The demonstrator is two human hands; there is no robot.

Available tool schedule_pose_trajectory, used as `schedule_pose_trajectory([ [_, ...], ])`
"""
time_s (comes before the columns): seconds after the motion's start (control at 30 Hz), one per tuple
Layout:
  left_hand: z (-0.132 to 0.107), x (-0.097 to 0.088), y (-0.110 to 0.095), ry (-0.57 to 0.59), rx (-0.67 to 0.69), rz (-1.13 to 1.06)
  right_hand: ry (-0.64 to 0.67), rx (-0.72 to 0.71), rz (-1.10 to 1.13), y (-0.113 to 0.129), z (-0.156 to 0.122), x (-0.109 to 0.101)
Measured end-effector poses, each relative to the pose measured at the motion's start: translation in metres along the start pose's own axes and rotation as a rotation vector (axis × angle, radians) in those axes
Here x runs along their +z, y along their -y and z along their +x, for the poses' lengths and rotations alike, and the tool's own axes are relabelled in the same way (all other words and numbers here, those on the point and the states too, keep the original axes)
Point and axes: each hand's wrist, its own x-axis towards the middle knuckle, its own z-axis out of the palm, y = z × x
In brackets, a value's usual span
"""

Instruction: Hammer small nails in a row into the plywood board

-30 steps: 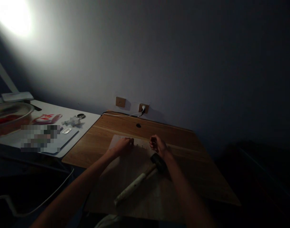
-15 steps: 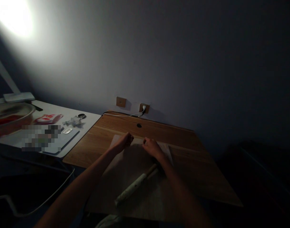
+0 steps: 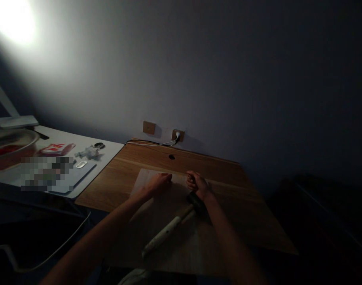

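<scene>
Left hand (image 3: 159, 182) and right hand (image 3: 199, 186) curled at the board's (image 3: 161, 209) 11 and 1 o'clock, grip contents indiscernible, apparently mid fine-handling; next move called for avoiding the mallet (image 3: 169, 228).

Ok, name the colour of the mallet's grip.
The mallet's grip is off-white, showing best in the head view.

- You cannot tell whether your left hand (image 3: 160, 182) pinches anything; its fingertips are too small and dark.
- Your right hand (image 3: 198, 186) curls over its own palm, hiding what may be inside.
- Your right forearm (image 3: 220, 225) covers part of the mallet (image 3: 169, 229)'s head.
- The left edge cuts off the bowl (image 3: 31, 143).
- Pixel blocks mask items on the white table (image 3: 112, 149).
- Darkness swallows whatever stands at far right.
</scene>
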Motion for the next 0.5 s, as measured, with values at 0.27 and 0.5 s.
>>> schedule_pose_trajectory([
  [0.27,0.007,0.027,-0.021,0.005,-0.494,-1.184,-0.041,-0.22,-0.368,0.033,-0.011,0.036],
  [0.5,-0.02,0.039,-0.03,-0.001,-0.462,-1.523,0.078,-0.297,-0.676,0.062,-0.023,0.072],
])
